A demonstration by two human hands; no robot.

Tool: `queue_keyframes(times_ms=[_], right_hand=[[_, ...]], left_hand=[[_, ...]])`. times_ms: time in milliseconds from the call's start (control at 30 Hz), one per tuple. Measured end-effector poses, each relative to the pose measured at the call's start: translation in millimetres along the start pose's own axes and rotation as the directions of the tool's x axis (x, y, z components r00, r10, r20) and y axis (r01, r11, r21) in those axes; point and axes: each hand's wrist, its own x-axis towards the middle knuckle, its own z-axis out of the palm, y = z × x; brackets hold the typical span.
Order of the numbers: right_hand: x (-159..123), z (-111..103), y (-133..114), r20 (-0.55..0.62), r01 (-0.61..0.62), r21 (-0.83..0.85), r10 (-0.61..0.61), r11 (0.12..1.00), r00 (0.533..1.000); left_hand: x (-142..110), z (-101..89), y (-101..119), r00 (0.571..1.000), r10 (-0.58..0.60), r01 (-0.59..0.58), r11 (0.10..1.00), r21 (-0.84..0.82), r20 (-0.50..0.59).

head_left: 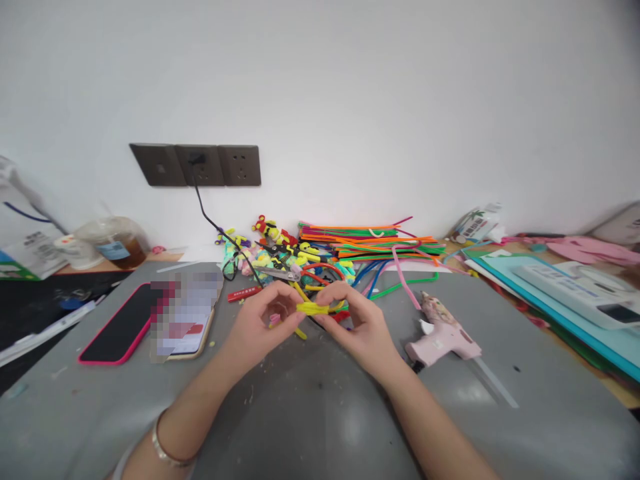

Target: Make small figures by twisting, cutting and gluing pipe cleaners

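A short folded yellow pipe cleaner (313,309) is stretched level between my two hands. My left hand (270,313) pinches its left end between thumb and fingers, and my right hand (357,320) pinches the right end the same way. Just behind the fingers lie scissors (283,273), partly hidden, and a red-handled tool or marker (244,294). Another yellow piece (301,333) shows below the left fingers. Farther back is a heap of small figures made of coloured pipe cleaners (273,230), next to a bundle of loose pipe cleaners (370,241).
A pink glue gun (443,333) with a clear glue stick rests right of my right hand. Two phones, one dark-screened (120,327) and one lit (193,317), lie at left. A black cord (213,223) runs from the wall socket (195,165) to the heap. Folders (530,287) stand right.
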Motion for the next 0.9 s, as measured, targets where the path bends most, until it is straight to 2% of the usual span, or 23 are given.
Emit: queue_keyframes(times_ms=[333, 600, 800, 900], right_hand=[[1, 0, -1, 0.016, -0.008, 0.003, 0.008, 1.0, 1.0], [0, 0, -2, 0.018, 0.012, 0.004, -0.012, 1.0, 1.0], [2, -5, -5, 0.013, -0.018, 0.008, 0.018, 1.0, 1.0], [4, -16, -3, -0.065, -0.013, -0.031, 0.011, 0.999, 0.998]], left_hand=[[-2, -0.2, -2, 0.999, 0.036, -0.036, 0.999, -0.011, -0.016], [-2, -0.5, 1, 1.0, 0.029, -0.029, 1.0, 0.001, -0.009], [-2, -1.5, -4, 1.0, -0.006, 0.005, 1.0, -0.018, -0.012], [-2, -2.7, -8, 0.999, -0.029, 0.028, 0.998, -0.061, -0.02]])
